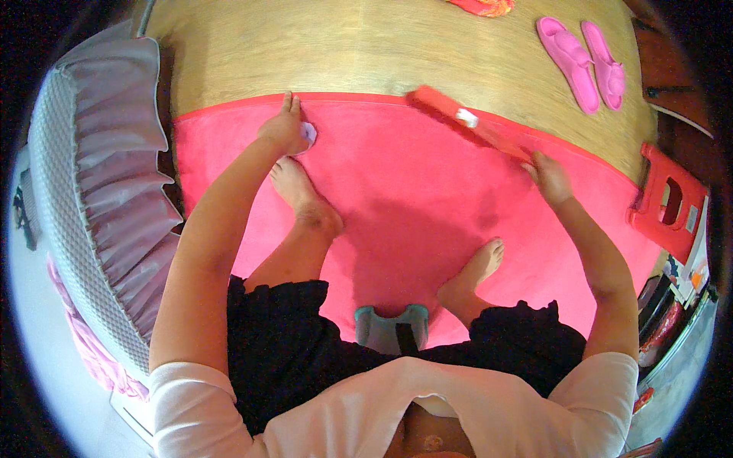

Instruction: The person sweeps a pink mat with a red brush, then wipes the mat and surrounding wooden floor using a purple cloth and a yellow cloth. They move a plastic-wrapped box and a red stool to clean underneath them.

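Note:
A pink cloth mat point(389, 160) with a red edge lies on the floor under my bare feet. Near its far edge, my left hand point(283, 129) presses down with two fingers reaching the border, and a small whitish-purple item point(309, 134) shows beside the palm, partly hidden by it. To the right, my right hand point(550, 177) grips the handle of a red brush point(435, 103) with a white patch on it. The brush's head is at the mat's far edge, and its handle is blurred. Its underside is hidden.
Pink slippers point(572, 63) lie on the wood-look floor at the far right. A red plastic stool point(676, 200) stands on the right. Left is a bed with a ruffled skirt point(120, 114). A small grey stool point(389, 332) is between my legs. An orange-red item point(487, 6) lies at the far edge.

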### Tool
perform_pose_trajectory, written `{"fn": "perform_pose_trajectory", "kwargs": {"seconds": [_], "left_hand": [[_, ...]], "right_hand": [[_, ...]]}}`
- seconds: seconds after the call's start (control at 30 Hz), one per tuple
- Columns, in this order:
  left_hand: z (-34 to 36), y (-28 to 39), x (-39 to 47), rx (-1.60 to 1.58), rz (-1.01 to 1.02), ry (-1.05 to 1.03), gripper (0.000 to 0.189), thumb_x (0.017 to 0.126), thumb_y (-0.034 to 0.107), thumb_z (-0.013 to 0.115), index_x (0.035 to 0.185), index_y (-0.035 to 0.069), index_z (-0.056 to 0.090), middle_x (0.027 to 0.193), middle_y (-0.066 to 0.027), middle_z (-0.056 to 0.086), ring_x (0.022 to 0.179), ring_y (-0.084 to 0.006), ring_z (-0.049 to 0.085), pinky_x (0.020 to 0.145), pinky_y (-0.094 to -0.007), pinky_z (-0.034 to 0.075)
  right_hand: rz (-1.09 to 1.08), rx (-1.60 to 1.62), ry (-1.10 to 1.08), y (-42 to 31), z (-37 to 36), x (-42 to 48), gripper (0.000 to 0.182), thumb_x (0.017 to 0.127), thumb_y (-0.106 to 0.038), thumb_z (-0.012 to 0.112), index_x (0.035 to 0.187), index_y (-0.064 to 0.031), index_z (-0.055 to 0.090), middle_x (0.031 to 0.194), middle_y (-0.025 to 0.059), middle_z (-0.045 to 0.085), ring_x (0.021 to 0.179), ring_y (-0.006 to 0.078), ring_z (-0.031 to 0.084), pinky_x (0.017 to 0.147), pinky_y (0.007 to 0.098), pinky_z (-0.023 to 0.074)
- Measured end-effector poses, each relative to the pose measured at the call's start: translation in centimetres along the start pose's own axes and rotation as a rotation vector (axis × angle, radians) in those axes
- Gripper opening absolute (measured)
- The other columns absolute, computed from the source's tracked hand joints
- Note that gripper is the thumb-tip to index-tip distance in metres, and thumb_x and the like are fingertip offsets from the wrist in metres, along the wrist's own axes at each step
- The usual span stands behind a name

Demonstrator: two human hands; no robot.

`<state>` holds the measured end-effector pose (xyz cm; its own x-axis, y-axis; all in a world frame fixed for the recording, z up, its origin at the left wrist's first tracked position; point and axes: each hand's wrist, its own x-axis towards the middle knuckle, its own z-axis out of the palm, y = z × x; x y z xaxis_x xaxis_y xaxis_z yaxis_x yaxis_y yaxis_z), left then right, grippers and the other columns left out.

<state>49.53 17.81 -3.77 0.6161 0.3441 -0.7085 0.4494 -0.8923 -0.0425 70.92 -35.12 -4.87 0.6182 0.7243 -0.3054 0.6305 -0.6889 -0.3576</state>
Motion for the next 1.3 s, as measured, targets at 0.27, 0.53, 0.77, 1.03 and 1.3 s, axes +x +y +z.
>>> {"fn": "perform_pose_trajectory", "kwargs": {"seconds": [0.27, 0.53, 0.77, 1.03, 1.3], "left_hand": [[2.5, -2.0, 2.1, 0.091, 0.029, 0.076, 0.093, 0.081, 0.040, 0.059, 0.151, 0.003, 0.010, 0.158, -0.0176, 0.003, 0.128, -0.0356, 0.046, 0.102, -0.0434, 0.043], [-2.1, 6.6, -4.2, 0.198, 0.138, 0.040, 0.090, 0.081, 0.032, 0.061, 0.152, 0.012, 0.009, 0.158, -0.0150, 0.008, 0.107, -0.0363, 0.061, 0.083, -0.0441, 0.054], [-2.0, 7.9, -2.2, 0.209, 0.103, -0.020, 0.091, 0.079, 0.027, 0.060, 0.153, 0.018, 0.007, 0.160, -0.0095, 0.005, 0.106, -0.0338, 0.062, 0.082, -0.0449, 0.054], [-1.2, 7.5, -1.2, 0.242, 0.084, 0.016, 0.089, 0.080, 0.029, 0.060, 0.153, 0.017, 0.011, 0.159, -0.0100, 0.007, 0.106, -0.0348, 0.062, 0.082, -0.0452, 0.053], [-2.1, 14.2, -6.0, 0.273, 0.289, 0.054, 0.091, 0.075, 0.025, 0.067, 0.151, 0.017, 0.017, 0.158, -0.0117, 0.011, 0.097, -0.0360, 0.064, 0.076, -0.0436, 0.056]], "right_hand": [[0.520, -0.327, -0.008, 6.4, -6.2, -13.1, 0.028, 0.093, -0.032, 0.058, 0.098, -0.0048, 0.055, 0.081, 0.0198, 0.063, 0.076, 0.0408, 0.062, 0.064, 0.0489, 0.0483], [0.271, 0.034, 0.182, -7.1, 2.2, -10.3, 0.035, 0.090, -0.041, 0.058, 0.091, -0.0065, 0.055, 0.078, 0.0160, 0.063, 0.070, 0.0358, 0.063, 0.060, 0.0464, 0.0498], [0.413, 0.042, 0.167, -3.6, 4.8, -11.5, 0.041, 0.092, -0.047, 0.053, 0.096, -0.0071, 0.058, 0.078, 0.0174, 0.065, 0.072, 0.0371, 0.064, 0.060, 0.0472, 0.0503], [0.957, 0.163, 0.432, 5.3, 5.1, -21.3, 0.036, 0.093, -0.041, 0.055, 0.095, -0.0052, 0.057, 0.080, 0.0227, 0.063, 0.073, 0.0436, 0.061, 0.059, 0.0507, 0.0457], [0.963, 0.077, 0.747, 8.5, 1.5, -23.1, 0.025, 0.093, -0.030, 0.056, 0.100, -0.0061, 0.051, 0.080, 0.0228, 0.062, 0.076, 0.0426, 0.061, 0.061, 0.0507, 0.0456]]}}
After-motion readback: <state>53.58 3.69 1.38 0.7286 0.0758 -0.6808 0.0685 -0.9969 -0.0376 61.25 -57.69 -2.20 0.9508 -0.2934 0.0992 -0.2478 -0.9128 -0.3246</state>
